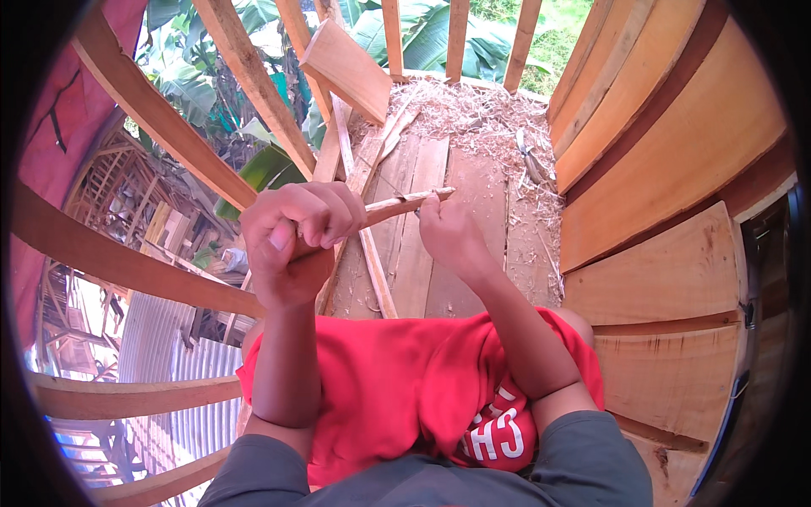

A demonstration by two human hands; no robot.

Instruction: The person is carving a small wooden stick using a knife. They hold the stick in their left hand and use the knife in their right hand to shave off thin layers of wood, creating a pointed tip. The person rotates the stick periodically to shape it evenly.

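Note:
My left hand (300,237) is closed in a fist around one end of a narrow wooden stick (395,207), raised in front of my knees. The stick points to the right, its upper side pale and rough, with a dark notch partway along. Near its far end, the bent fingers of my right hand (452,237) press together against the wood. A thin dark line shows beside the stick close to these fingers; I cannot make out what it is.
Red shorts (397,372) cover my lap. Beyond, wood shavings (481,110) litter the plank floor (473,177). A wooden block (346,69) leans against upright slats at the back left, near loose strips (378,275). Wooden panels (667,152) wall the right side; curved rails (139,228) line the left.

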